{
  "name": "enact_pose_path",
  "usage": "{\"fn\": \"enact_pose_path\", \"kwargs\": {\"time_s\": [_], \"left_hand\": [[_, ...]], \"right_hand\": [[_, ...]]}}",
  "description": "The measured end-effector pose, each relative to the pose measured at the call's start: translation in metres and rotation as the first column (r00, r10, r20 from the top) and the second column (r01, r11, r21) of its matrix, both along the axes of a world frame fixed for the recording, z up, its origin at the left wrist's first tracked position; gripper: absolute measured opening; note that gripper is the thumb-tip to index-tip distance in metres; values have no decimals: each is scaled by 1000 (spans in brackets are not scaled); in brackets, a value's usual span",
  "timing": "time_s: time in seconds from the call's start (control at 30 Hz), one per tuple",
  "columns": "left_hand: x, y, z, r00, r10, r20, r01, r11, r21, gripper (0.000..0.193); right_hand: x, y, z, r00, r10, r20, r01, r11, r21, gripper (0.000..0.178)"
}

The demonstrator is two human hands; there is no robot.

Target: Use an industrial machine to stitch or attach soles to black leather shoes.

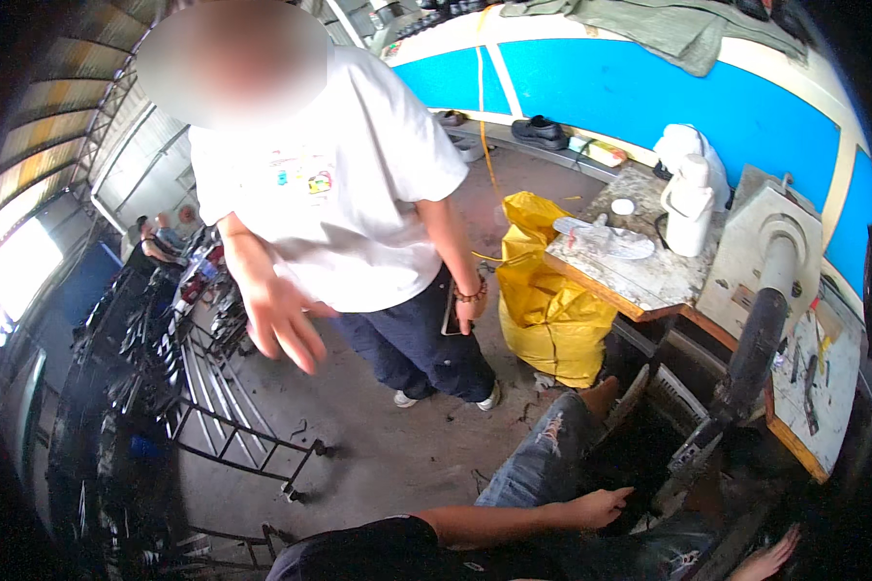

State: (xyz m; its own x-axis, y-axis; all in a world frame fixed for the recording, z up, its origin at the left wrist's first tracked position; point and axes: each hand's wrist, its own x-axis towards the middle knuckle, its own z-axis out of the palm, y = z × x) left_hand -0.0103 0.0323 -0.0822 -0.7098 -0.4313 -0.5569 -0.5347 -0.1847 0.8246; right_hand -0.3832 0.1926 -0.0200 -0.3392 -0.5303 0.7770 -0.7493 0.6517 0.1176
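My left hand (601, 506) is low over my lap, near the knee of my ripped blue jeans (543, 455). Its fingers are curled together, and no object shows in them. At the lower right edge my right hand (770, 557) has its fingers stretched out and holds nothing I can see. Nearest to both hands is a sewing machine (756, 252) with a thick dark arm (751, 363). Across from me stands a person in a white T-shirt (320, 194), one hand (283, 315) out with fingers spread, the other by the hip with a phone (449, 308).
A yellow sack (552, 329) stands beside the worktable (639, 276), which bears a white thread cone (688, 208) and a pale flat piece (606, 239). Small tools (812, 382) lie on the right tabletop. A metal rack (242, 436) is at left. Dark shoes (540, 133) sit behind.
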Motion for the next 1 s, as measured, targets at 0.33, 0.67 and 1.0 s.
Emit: {"fn": "enact_pose_path", "kwargs": {"time_s": [0.33, 0.67, 1.0], "left_hand": [[2, -9, -49, 938, 165, -304, -116, 978, 173, 65], [30, -21, 72, 631, 541, -556, -283, 828, 484, 112], [12, -12, 102, 671, 281, -687, -306, 948, 88, 90]], "right_hand": [[98, 74, -2, 829, 262, 493, -208, 965, -162, 58], [133, 71, -62, -411, 891, 191, 623, 428, -655, 64], [131, 50, -61, -423, 846, 324, 415, 499, -761, 89]]}}
